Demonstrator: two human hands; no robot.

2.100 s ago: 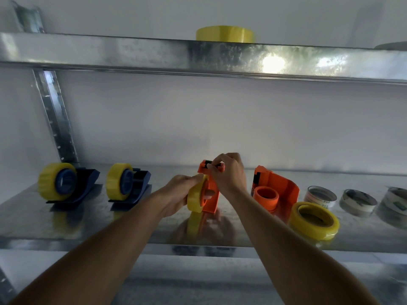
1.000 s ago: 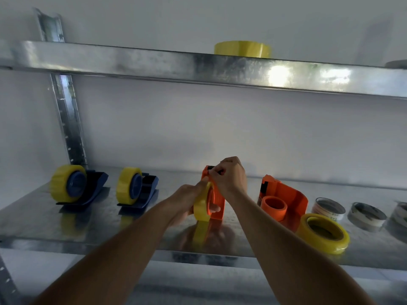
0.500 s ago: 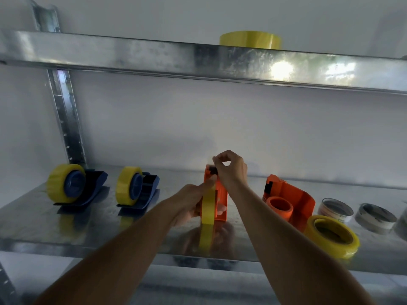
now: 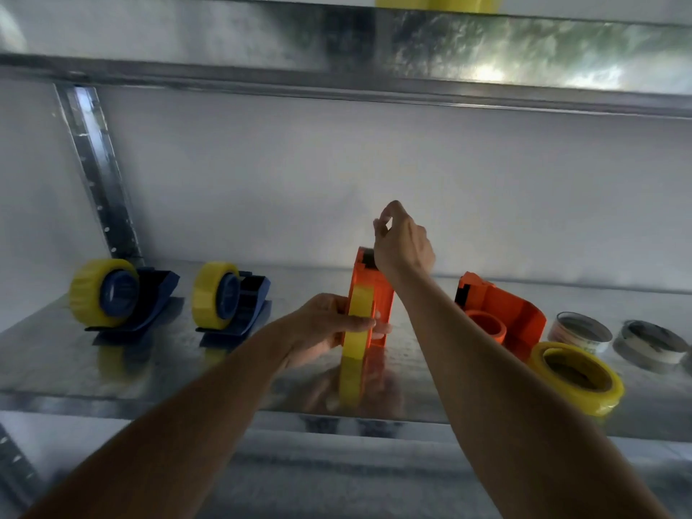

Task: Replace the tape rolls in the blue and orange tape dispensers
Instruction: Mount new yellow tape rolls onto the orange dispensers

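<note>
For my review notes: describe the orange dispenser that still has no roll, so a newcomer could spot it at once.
Start at the lower metal shelf and look right of the two hands. The empty orange dispenser lies there beside a loose yellow tape roll. Unlike the upright orange dispenser being held, its orange hub is bare.

I am counting two blue tape dispensers (image 4: pixel 123 299) (image 4: pixel 230 301), two orange tape dispensers (image 4: pixel 372 294) (image 4: pixel 501 309), five yellow tape rolls (image 4: pixel 91 294) (image 4: pixel 209 297) (image 4: pixel 357 324) (image 4: pixel 576 376) (image 4: pixel 434 1), two grey-white rolls (image 4: pixel 580 329) (image 4: pixel 649 342), and my two hands (image 4: pixel 329 331) (image 4: pixel 402 243)
</note>
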